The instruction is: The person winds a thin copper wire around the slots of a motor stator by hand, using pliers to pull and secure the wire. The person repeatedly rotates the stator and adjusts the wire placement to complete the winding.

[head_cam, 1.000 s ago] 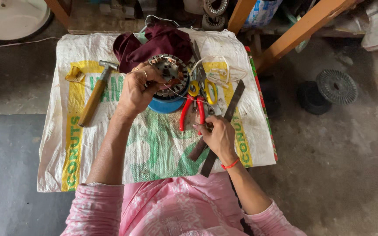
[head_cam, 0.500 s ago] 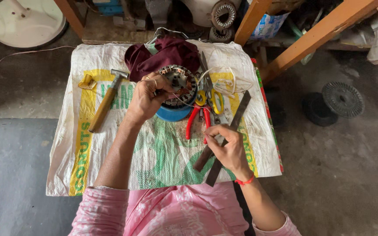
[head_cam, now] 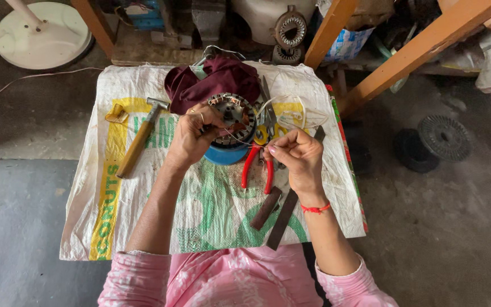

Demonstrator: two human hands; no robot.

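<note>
both hands busy on a motor stator (head_cam: 233, 116) sat on a blue tub (head_cam: 227, 153)

left hand (head_cam: 191, 136) braces the stator, grip closed on its rim; right hand (head_cam: 295, 156) pinches a thin wire (head_cam: 245, 142) taut. red pliers (head_cam: 258, 167) lie just beside on the sack-covered desk (head_cam: 143, 222), handy.

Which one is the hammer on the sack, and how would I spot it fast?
Start at the white printed sack covering the table. On its left side, left of the left hand, lies the hammer, slanting with its metal head toward the maroon cloth. Its long yellowish wooden handle sets it apart from the red-handled pliers.
</note>
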